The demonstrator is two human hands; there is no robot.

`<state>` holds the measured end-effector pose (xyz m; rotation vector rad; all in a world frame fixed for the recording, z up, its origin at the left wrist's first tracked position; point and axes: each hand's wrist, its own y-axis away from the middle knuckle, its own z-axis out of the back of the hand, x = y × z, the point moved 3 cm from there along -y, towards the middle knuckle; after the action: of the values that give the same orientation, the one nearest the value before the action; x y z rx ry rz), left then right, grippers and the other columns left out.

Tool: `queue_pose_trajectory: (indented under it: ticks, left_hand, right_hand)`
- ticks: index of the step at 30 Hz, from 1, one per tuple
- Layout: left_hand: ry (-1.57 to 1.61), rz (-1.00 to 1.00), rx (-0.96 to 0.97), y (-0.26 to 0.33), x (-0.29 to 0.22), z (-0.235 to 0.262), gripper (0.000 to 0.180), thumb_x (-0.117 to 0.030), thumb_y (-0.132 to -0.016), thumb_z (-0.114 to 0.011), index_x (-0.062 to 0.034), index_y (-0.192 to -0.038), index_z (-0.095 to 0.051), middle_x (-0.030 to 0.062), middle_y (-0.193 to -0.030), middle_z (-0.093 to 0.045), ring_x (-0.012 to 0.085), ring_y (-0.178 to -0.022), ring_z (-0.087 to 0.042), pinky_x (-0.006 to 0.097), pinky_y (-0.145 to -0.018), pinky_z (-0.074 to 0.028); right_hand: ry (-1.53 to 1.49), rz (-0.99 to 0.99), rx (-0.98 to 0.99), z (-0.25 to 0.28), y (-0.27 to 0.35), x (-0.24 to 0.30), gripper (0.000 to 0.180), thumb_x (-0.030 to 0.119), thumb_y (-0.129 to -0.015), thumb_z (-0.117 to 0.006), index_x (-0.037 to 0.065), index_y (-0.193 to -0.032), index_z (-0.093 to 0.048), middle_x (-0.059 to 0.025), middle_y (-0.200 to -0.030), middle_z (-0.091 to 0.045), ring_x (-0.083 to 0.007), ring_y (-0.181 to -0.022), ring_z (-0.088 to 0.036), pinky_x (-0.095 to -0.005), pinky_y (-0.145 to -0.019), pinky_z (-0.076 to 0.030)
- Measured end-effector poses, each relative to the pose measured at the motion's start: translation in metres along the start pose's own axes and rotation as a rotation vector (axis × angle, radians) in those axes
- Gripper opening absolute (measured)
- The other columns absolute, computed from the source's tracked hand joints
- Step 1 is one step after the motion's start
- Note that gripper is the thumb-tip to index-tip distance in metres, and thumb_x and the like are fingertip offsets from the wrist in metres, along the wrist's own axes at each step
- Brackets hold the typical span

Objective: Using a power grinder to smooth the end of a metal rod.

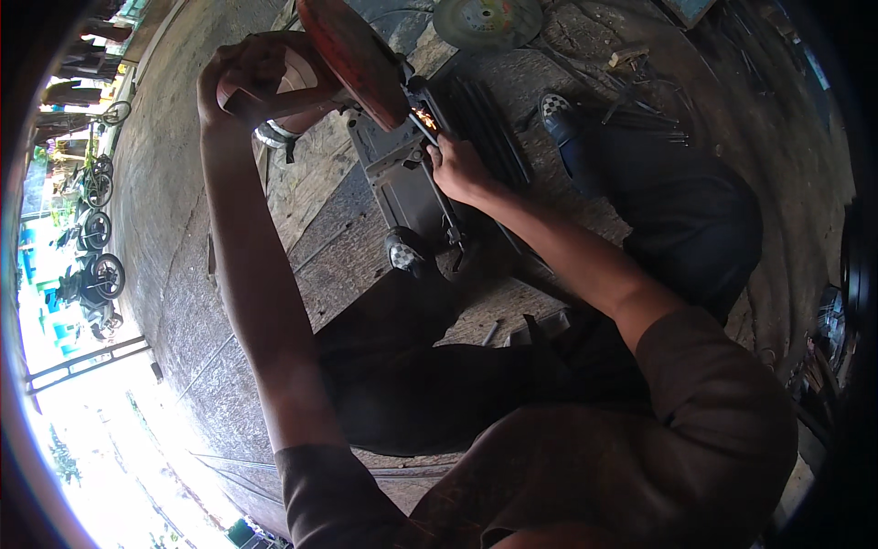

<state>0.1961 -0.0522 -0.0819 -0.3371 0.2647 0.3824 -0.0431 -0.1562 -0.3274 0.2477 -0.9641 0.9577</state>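
My left hand point(240, 78) is closed around the handle of a cut-off saw, up at the far left of the machine. The saw's red-orange blade guard point(355, 59) hides most of the disc. Its grey metal base point(407, 197) rests on the floor. Just beyond my right hand point(460, 170), orange sparks point(426, 118) fly at the lower end of the guard. That hand is closed on a thin metal rod point(419, 129) with its far end at the sparks. The exact contact between disc and rod is hidden.
My checkered shoe point(403, 249) is against the base; the other point(555, 107) stands to the right. Another person's shoe point(274, 134) is left of the saw. A round disc point(489, 22) lies beyond. Metal rods point(651, 128) litter the right floor; motorbikes point(99, 274) stand far left.
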Motion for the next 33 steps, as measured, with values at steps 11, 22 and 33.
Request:
queue_pose_trajectory:
  ticks: [11, 22, 33]
  left_hand:
    - [0.689, 0.115, -0.005, 0.000, -0.002, 0.000, 0.045, -0.029, -0.086, -0.056, 0.0112, -0.106, -0.052, 0.0122, -0.092, -0.055, 0.0179, -0.082, -0.051, 0.028, -0.075, -0.045]
    - [0.379, 0.026, -0.016, 0.003, -0.016, 0.003, 0.040, -0.026, -0.088, -0.047, 0.0113, -0.103, -0.053, 0.0107, -0.087, -0.053, 0.0159, -0.079, -0.049, 0.025, -0.070, -0.043]
    - [1.765, 0.259, 0.205, 0.003, 0.000, -0.002, 0.045, -0.028, -0.091, -0.043, 0.0127, -0.109, -0.051, 0.0110, -0.089, -0.053, 0.0170, -0.081, -0.048, 0.024, -0.072, -0.044]
  right_hand:
    - [0.055, -0.024, 0.115, 0.007, 0.002, -0.001, 0.023, 0.012, -0.089, -0.055, -0.004, -0.105, -0.051, -0.0243, -0.074, -0.062, -0.0416, -0.071, -0.063, -0.0489, -0.064, -0.052]
    - [0.044, 0.207, -0.019, 0.006, 0.005, -0.004, 0.037, 0.001, -0.082, -0.054, -0.008, -0.117, -0.048, -0.0276, -0.099, -0.060, -0.0406, -0.089, -0.062, -0.0459, -0.076, -0.053]
    - [0.108, 0.285, -0.032, 0.008, 0.009, -0.010, 0.053, -0.002, -0.079, -0.059, -0.006, -0.129, -0.042, -0.0212, -0.095, -0.057, -0.0390, -0.085, -0.060, -0.0454, -0.071, -0.052]
